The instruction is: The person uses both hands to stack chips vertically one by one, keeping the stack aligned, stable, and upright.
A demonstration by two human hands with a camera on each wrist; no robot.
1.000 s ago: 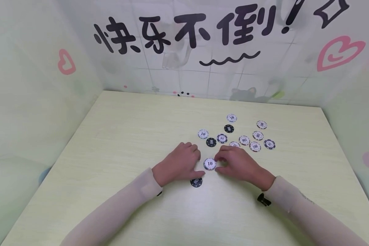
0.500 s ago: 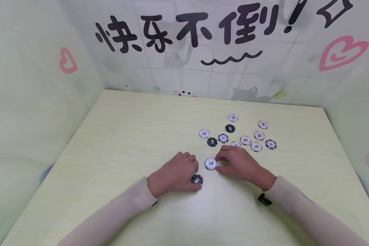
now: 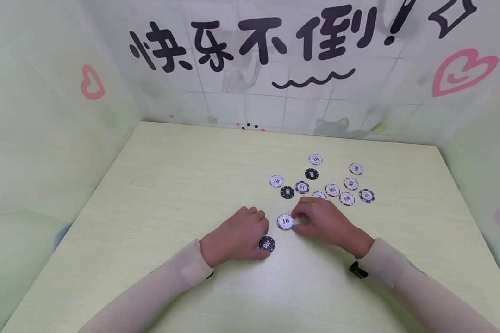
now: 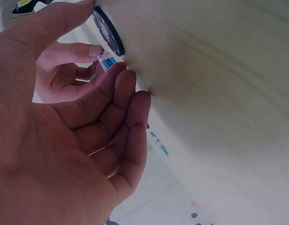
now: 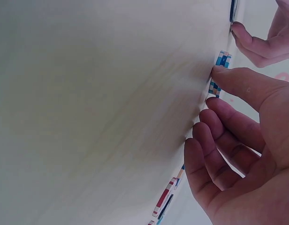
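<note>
My left hand (image 3: 238, 236) is at a black 100 poker chip (image 3: 267, 244), its thumb at the chip's near edge and its index finger at the far edge. In the left wrist view this black chip (image 4: 108, 30) shows between thumb and index fingertip. A short stack of white 10 poker chips (image 3: 285, 221) lies just beyond it to the right. With thumb and index finger, my right hand (image 3: 322, 224) holds the stack's right edge. In the right wrist view the stacked chips (image 5: 222, 61) show blue and white edges, with the thumb against them.
Beyond the hands, loose poker chips lie flat on the pale wooden table (image 3: 171, 185): a black chip (image 3: 287, 192), a white chip (image 3: 276, 181), a dark-rimmed chip (image 3: 366, 195) and several others. A printed curtain (image 3: 241, 92) stands behind the table and along both sides.
My left hand has drawn back from beside the white stack toward the black chip, uncovering more of it. The right hand stays at the stack. The head view has shifted slightly.
</note>
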